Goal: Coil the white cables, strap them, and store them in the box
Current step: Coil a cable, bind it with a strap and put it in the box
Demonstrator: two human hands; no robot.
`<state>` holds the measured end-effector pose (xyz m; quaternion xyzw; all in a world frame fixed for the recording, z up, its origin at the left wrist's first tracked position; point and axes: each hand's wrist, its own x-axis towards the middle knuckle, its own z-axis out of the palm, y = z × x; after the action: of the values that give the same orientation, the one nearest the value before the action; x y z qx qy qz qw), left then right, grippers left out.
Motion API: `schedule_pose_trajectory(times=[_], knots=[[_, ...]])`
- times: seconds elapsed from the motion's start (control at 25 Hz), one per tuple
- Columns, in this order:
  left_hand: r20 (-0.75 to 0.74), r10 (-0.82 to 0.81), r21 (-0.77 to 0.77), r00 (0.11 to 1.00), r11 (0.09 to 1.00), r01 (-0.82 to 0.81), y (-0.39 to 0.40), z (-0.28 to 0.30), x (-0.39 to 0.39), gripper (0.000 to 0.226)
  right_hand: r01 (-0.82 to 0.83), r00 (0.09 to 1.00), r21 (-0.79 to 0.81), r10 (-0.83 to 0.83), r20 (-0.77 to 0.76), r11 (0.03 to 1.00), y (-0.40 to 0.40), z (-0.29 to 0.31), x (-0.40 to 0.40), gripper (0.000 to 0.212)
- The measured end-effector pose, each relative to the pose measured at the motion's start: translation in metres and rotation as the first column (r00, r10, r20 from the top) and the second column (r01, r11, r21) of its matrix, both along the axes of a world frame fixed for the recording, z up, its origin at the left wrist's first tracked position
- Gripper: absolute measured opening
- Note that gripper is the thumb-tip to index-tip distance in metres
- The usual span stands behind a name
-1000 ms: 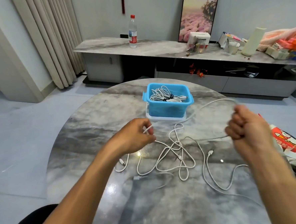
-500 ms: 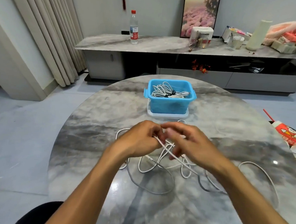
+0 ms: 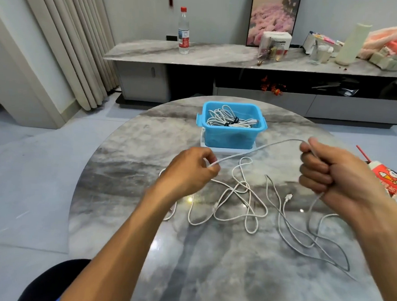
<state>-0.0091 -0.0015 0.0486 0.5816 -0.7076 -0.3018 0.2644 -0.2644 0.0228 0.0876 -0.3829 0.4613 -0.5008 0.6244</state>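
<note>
A white cable (image 3: 260, 148) is stretched in the air between my two hands, above the round marble table (image 3: 127, 160). My left hand (image 3: 191, 171) pinches one end of it at the table's middle. My right hand (image 3: 331, 172), raised to the right, grips the cable in a fist; the rest hangs from the fist down to loops on the table. More loose white cables (image 3: 238, 199) lie tangled below my hands. The blue box (image 3: 231, 136) stands at the table's far side with strapped white coils (image 3: 229, 121) inside.
The box sits on a white lid (image 3: 202, 146). A red and white package (image 3: 391, 180) lies at the table's right edge. Behind the table is a long marble sideboard (image 3: 222, 56) with a water bottle (image 3: 183, 33) and clutter. Curtains hang at the left.
Half a second ago my hands were together over the tangle. Now my right hand has pulled out to the right and up, drawing the cable taut between the hands.
</note>
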Motion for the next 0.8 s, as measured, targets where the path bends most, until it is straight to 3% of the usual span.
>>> schedule_pose_trajectory(times=[0.04, 0.08, 0.2, 0.28, 0.32, 0.36, 0.44, 0.48, 0.52, 0.56, 0.6, 0.68, 0.8], knots=[[-0.059, 0.001, 0.024, 0.998, 1.0, 0.001, -0.002, -0.001, 0.003, 0.015, 0.033, 0.999, 0.013, -0.033, 0.023, 0.999, -0.003, 0.0, -0.012, 0.026], [-0.021, 0.005, 0.013, 1.0, 1.0, -0.005, -0.001, -0.003, 0.004, 0.022, 0.05, 0.998, 0.025, -0.051, 0.044, 0.998, -0.004, -0.002, -0.019, 0.028], [0.268, 0.11, -0.017, 0.957, 0.994, -0.11, 0.001, -0.007, 0.007, 0.04, 0.141, 0.964, 0.029, -0.144, 0.224, 0.99, -0.006, -0.003, -0.043, 0.033], [0.212, 0.164, 0.041, 0.963, 0.984, -0.176, -0.003, -0.005, 0.015, 0.045, 0.246, 0.919, 0.052, -0.25, 0.304, 0.968, -0.005, 0.001, -0.063, 0.036], [0.113, 0.161, 0.083, 0.98, 0.982, -0.171, -0.005, -0.004, 0.018, 0.046, 0.306, 0.908, 0.091, -0.32, 0.27, 0.947, -0.007, -0.002, -0.072, 0.036], [-0.028, 0.143, 0.137, 0.989, 0.981, -0.138, -0.005, -0.002, 0.018, 0.046, 0.366, 0.901, 0.143, -0.389, 0.192, 0.919, -0.008, -0.008, -0.078, 0.035], [-0.338, 0.111, 0.229, 0.935, 0.973, -0.033, -0.002, 0.003, 0.01, 0.046, 0.451, 0.884, 0.113, -0.424, -0.198, 0.886, -0.008, -0.018, -0.073, 0.018], [-0.442, 0.113, 0.242, 0.89, 0.97, -0.003, 0.001, 0.003, 0.005, 0.045, 0.464, 0.775, 0.032, -0.389, -0.498, 0.885, -0.009, -0.022, -0.068, 0.008], [-0.493, 0.115, 0.234, 0.862, 0.972, 0.004, 0.005, 0.003, 0.0, 0.044, 0.445, 0.556, -0.092, -0.355, -0.752, 0.891, -0.009, -0.024, -0.058, 0.032], [-0.504, 0.106, 0.214, 0.857, 0.977, 0.006, 0.007, 0.003, -0.005, 0.043, 0.33, 0.351, -0.223, -0.339, -0.873, 0.917, -0.007, -0.025, -0.047, 0.055], [-0.499, 0.081, 0.202, 0.863, 0.979, 0.025, 0.01, 0.003, -0.008, 0.044, 0.162, 0.259, -0.36, -0.391, -0.883, 0.919, -0.003, -0.023, -0.033, 0.07], [-0.53, 0.007, 0.226, 0.848, 0.965, 0.134, 0.015, 0.003, -0.016, 0.048, -0.148, 0.4, -0.461, -0.373, -0.837, 0.875, 0.008, -0.024, 0.002, 0.076], [-0.658, 0.006, 0.257, 0.753, 0.941, 0.218, 0.022, 0.005, -0.024, 0.051, -0.402, 0.503, -0.31, -0.075, -0.861, 0.862, 0.017, -0.037, 0.042, 0.041]])
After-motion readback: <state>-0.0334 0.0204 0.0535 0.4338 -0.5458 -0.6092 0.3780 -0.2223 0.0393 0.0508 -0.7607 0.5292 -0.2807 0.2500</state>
